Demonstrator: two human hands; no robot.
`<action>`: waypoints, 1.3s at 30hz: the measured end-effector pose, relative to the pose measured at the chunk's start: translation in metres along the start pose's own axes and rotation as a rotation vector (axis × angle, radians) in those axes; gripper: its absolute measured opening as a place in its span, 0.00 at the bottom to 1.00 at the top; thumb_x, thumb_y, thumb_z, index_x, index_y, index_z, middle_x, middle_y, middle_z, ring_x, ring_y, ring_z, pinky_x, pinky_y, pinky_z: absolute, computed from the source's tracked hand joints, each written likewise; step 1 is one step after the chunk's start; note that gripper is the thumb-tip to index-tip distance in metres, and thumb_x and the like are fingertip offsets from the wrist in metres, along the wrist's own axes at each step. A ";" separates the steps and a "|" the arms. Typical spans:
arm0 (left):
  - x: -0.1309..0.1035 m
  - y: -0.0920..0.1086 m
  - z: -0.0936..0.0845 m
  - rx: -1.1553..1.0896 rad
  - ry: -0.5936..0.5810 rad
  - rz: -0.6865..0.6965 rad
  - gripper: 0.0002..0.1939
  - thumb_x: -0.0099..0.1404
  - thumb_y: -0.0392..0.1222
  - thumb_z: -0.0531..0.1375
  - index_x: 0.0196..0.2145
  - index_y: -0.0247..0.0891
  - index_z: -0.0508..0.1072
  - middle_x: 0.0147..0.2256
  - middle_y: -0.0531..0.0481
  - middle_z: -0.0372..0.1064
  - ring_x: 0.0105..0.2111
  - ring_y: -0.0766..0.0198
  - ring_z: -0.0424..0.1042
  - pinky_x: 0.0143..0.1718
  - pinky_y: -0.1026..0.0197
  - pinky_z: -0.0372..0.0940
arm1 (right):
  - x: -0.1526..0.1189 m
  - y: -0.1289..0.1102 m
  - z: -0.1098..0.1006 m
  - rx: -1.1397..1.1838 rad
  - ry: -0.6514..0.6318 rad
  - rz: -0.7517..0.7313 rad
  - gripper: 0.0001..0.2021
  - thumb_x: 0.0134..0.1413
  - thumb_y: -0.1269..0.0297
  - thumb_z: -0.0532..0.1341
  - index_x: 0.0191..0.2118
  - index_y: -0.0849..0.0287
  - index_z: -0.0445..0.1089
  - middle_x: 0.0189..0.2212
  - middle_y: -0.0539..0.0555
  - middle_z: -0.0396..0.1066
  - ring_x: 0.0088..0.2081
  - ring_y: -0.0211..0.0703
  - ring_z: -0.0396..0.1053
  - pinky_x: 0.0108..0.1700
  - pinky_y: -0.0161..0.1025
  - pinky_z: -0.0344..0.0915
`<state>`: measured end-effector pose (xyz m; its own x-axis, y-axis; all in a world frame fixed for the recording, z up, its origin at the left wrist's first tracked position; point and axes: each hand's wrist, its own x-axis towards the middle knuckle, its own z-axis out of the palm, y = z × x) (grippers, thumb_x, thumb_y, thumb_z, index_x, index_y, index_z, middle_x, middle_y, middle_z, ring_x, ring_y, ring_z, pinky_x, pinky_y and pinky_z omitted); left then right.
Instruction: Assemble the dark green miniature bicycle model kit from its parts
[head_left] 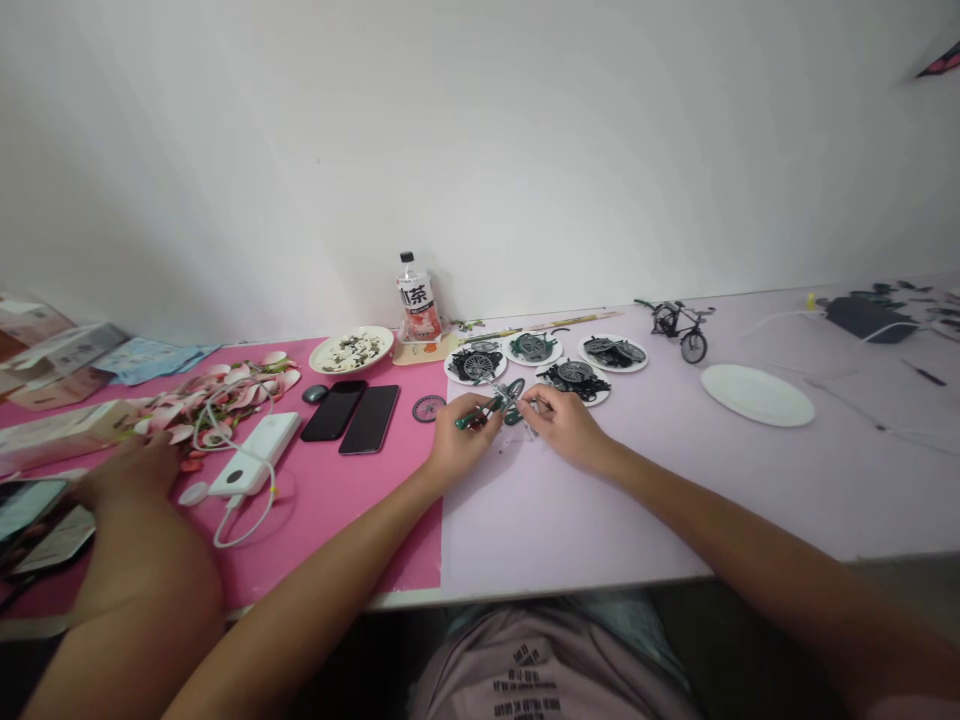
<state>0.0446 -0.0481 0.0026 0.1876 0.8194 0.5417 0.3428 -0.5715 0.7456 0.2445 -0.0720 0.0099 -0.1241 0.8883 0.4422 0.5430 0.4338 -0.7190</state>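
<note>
My left hand [463, 440] is closed around a small, partly assembled model bicycle [513, 396] with dark green parts and a grey spoked wheel. From the other side, my right hand [566, 422] pinches at the same model with thumb and forefinger; the exact piece between those fingertips is too small to make out. Just beyond my hands, a white plate of black parts [574, 376] holds spoked wheels and thin pieces. To the left of my left hand, a loose grey wheel [429, 408] lies flat on the pink surface. A few tiny bits lie under my hands.
Small plates of parts [475, 364] stand behind my hands. An upright model bicycle [681, 330] and a white oval plate [757, 395] are to the right. Two phones [369, 420], a power bank [256, 452], a bottle [418, 300] and another person's arm [142, 540] are on the left.
</note>
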 end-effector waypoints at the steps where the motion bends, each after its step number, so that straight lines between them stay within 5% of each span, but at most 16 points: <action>1: 0.000 0.000 0.000 -0.001 0.000 -0.003 0.09 0.62 0.45 0.66 0.32 0.36 0.78 0.28 0.49 0.74 0.25 0.66 0.67 0.28 0.64 0.61 | 0.000 0.000 0.000 -0.003 -0.001 -0.008 0.15 0.65 0.49 0.57 0.36 0.56 0.70 0.19 0.45 0.57 0.22 0.37 0.56 0.27 0.36 0.52; 15: 0.001 0.007 0.001 -0.162 -0.045 -0.164 0.13 0.61 0.48 0.67 0.29 0.35 0.74 0.25 0.51 0.70 0.25 0.67 0.68 0.27 0.65 0.60 | -0.001 0.001 0.002 0.059 -0.025 0.022 0.15 0.63 0.50 0.59 0.37 0.57 0.70 0.20 0.46 0.64 0.21 0.36 0.56 0.26 0.35 0.52; 30: 0.002 0.007 0.003 -0.256 -0.093 -0.219 0.17 0.59 0.51 0.70 0.28 0.35 0.72 0.23 0.52 0.70 0.23 0.64 0.73 0.24 0.64 0.63 | 0.002 0.001 -0.001 -0.120 -0.031 -0.038 0.20 0.68 0.52 0.54 0.26 0.56 0.65 0.19 0.48 0.63 0.23 0.38 0.58 0.29 0.36 0.51; 39: 0.001 0.010 0.003 -0.275 -0.066 -0.232 0.17 0.58 0.50 0.70 0.26 0.36 0.70 0.22 0.53 0.68 0.23 0.64 0.73 0.24 0.64 0.63 | -0.001 -0.003 0.000 -0.077 0.014 0.009 0.11 0.63 0.54 0.58 0.38 0.56 0.67 0.27 0.50 0.72 0.24 0.39 0.64 0.30 0.36 0.55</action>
<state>0.0505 -0.0528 0.0093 0.1957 0.9248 0.3263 0.1241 -0.3534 0.9272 0.2432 -0.0742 0.0116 -0.1071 0.8898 0.4437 0.6064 0.4121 -0.6800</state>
